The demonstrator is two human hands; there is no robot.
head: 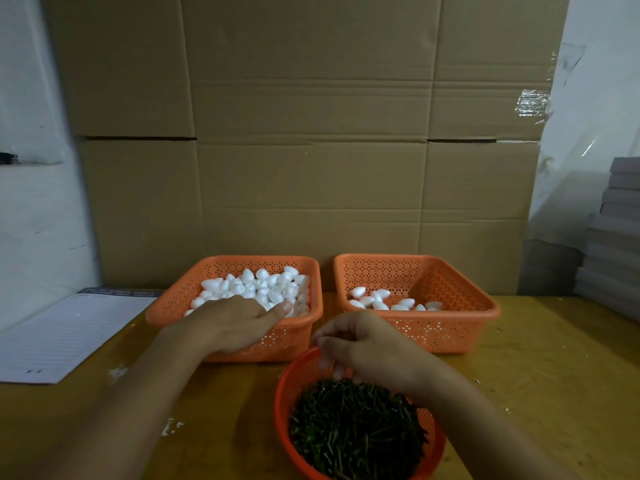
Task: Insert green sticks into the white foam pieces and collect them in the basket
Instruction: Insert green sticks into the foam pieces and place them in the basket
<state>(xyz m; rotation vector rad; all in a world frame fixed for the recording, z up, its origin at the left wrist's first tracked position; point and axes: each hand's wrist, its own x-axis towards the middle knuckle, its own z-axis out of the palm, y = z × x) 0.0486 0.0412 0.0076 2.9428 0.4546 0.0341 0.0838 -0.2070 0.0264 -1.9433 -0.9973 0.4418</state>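
Observation:
The left orange basket (298, 336) holds a heap of white foam pieces (263, 285). My left hand (235, 323) lies palm down over its front rim, thumb against the foam and fingers hidden in the heap. The right orange basket (460, 327) holds several foam pieces (377, 301) on its floor. In front, a round red bowl (282, 403) is full of green sticks (356, 431). My right hand (367, 348) hovers over the bowl's far rim, its fingers loosely curled and pointing down at the sticks. No stick shows between them.
A lined notepad (59, 337) lies at the left on the yellow wooden table (540, 375). Flattened cardboard (311, 133) stands as a wall right behind the baskets. Grey boards (613, 244) are stacked at the right. Small white crumbs (169, 426) dot the table.

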